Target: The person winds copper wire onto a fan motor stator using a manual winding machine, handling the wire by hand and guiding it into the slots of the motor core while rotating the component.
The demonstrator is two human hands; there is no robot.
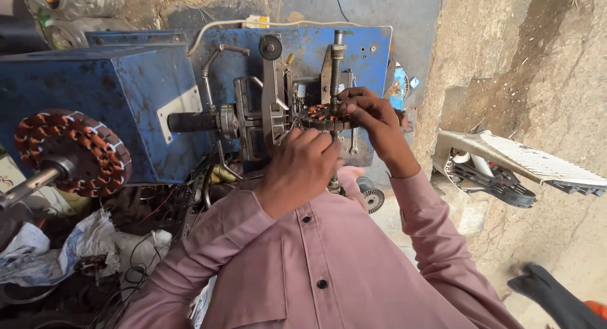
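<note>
Two hands meet at the blue winding machine [126,95] in the head view. Right hand [373,117] is pinched around the stator [322,116], a ring of copper coils clamped mid-machine below the threaded rod [336,67], probably steadying it. Left hand [303,168] is curled closed just in front of it; what it grips is hidden. Far left, another wound stator [73,152] sits on a steel shaft, copper and white insulation showing.

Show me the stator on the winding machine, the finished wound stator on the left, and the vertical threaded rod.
stator [319,114], head view, copper-wound rim left of the right hand.
wound stator [73,153], head view, outer ring of coils.
threaded rod [336,67], head view, upper shaft.
</note>
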